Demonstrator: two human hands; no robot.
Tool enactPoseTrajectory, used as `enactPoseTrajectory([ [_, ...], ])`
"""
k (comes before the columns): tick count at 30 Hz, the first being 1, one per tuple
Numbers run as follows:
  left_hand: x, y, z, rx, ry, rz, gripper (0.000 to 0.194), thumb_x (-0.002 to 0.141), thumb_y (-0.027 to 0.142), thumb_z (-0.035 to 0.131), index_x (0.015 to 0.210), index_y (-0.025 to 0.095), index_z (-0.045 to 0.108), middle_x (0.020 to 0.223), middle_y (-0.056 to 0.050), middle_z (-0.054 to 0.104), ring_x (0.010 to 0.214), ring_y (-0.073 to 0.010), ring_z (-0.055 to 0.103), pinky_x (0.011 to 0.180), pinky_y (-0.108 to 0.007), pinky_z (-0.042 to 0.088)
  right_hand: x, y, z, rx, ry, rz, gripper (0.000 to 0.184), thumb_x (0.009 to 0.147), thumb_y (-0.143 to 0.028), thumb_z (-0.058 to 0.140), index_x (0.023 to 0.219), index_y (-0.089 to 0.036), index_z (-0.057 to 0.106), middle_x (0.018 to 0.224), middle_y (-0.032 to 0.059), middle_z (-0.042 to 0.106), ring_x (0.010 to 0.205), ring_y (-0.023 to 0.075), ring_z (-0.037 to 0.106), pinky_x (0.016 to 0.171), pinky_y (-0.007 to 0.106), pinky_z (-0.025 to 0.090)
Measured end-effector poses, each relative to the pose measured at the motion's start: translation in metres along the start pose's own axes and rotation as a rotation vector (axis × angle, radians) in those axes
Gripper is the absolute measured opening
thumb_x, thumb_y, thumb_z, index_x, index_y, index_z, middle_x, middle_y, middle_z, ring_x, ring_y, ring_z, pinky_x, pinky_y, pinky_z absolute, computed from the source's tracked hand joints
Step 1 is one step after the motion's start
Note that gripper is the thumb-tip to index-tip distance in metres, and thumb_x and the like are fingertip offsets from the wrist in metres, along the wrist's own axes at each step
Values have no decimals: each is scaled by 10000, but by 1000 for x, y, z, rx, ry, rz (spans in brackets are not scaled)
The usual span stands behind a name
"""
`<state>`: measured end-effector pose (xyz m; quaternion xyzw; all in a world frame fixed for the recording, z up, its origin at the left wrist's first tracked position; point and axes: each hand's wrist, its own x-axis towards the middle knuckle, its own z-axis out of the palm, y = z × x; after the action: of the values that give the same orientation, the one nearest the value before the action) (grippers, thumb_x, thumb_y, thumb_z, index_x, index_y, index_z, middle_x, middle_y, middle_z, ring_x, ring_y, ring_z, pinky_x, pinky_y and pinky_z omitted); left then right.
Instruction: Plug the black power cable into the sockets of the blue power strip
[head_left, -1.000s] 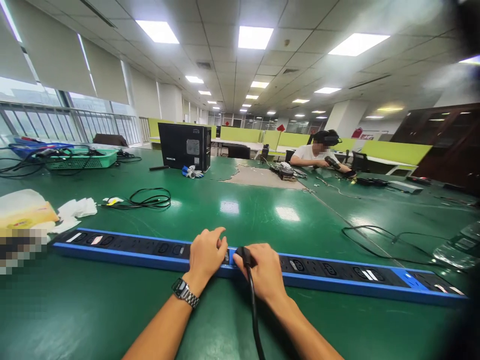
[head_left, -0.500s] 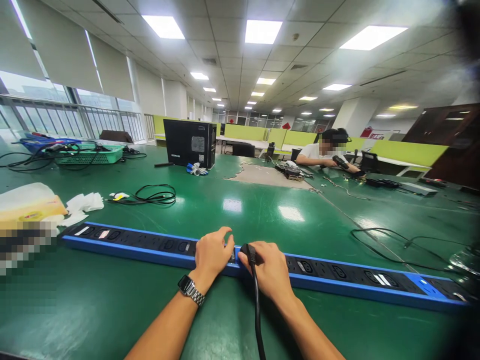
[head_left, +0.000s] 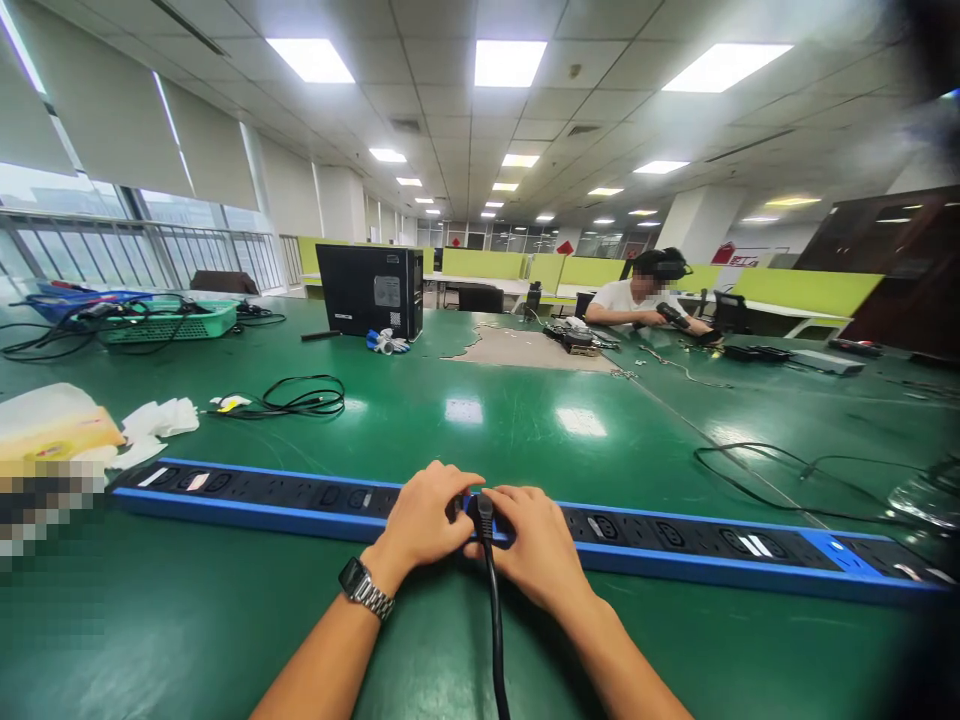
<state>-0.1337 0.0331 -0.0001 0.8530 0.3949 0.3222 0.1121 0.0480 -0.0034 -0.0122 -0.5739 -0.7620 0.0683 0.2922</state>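
In the centre of the frame, your right hand (head_left: 536,550) is holding a black moulded plug (head_left: 485,512), thumb and fingers narrowed around it, while your left hand (head_left: 426,515) is curving its thumb and forefinger close by the plug's left side; whether they are gripping, I cannot tell. The plug is sitting at the middle of a long blue-and-black power strip (head_left: 300,492), which is stretching across the frame on a glossy green tabletop (head_left: 210,610). A thick black cord (head_left: 495,620) is running from the plug to the bottom edge. Toward the left, a thin black coiled cable (head_left: 319,408) is lying beyond the strip.
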Motion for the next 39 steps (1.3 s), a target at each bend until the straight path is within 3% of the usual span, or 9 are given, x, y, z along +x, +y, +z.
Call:
enactPoseTrajectory([
  [3, -1, 3, -3, 6, -61, 89, 441, 729, 165, 617, 1162, 247, 628, 1076, -23, 669, 975, -232, 541, 838, -349, 424, -2, 16, -6, 171, -26, -17, 394, 724, -315, 693, 1109, -235, 669, 1170, 73, 674, 1091, 250, 576, 980, 441, 435],
  [6, -1, 5, -4, 22, -91, 93, 404, 756, 226, 657, 1158, 254, 626, 1095, -25, 664, 996, -234, 535, 841, -356, 412, -3, 25, -10, 268, 1, 4, 292, 796, -270, 581, 1066, -217, 679, 1110, 71, 694, 1055, 224, 599, 970, 416, 454],
  [13, 0, 6, -1, 55, -91, 63, 306, 780, 228, 673, 1085, 253, 663, 1038, -17, 691, 981, -228, 544, 830, -348, 407, -3, 16, -9, 189, 15, 0, 298, 842, -202, 471, 1035, -233, 697, 1133, 65, 690, 1087, 225, 579, 983, 444, 428],
  [28, 0, 5, 0, 37, -85, 49, 309, 774, 196, 653, 1078, 251, 670, 1026, -14, 697, 974, -227, 549, 827, -346, 406, -3, 19, -5, 253, 100, 68, 68, 776, -248, 529, 784, -225, 593, 1028, 63, 669, 1010, 223, 577, 907, 412, 442],
  [33, 1, 5, -1, 45, -96, 43, 314, 776, 203, 648, 1086, 252, 666, 1041, -19, 698, 986, -231, 550, 832, -348, 408, -3, 21, -5, 298, 160, 40, 127, 769, -214, 520, 817, -227, 637, 1045, 71, 669, 1042, 230, 570, 929, 430, 443],
  [36, 0, 5, 0, 50, -93, 51, 331, 772, 196, 650, 1099, 250, 662, 1041, -17, 697, 983, -229, 552, 834, -348, 411, -4, 23, -4, 276, 148, 3, 241, 783, -189, 505, 911, -245, 701, 1134, 74, 657, 1117, 233, 552, 980, 453, 423],
  [39, 0, 4, 0, 53, -101, 46, 339, 770, 192, 644, 1105, 247, 659, 1051, -26, 697, 991, -230, 556, 837, -350, 414, -5, 22, -2, 214, 136, 27, 236, 789, -198, 517, 902, -244, 719, 1136, 80, 662, 1124, 241, 550, 984, 464, 423],
])
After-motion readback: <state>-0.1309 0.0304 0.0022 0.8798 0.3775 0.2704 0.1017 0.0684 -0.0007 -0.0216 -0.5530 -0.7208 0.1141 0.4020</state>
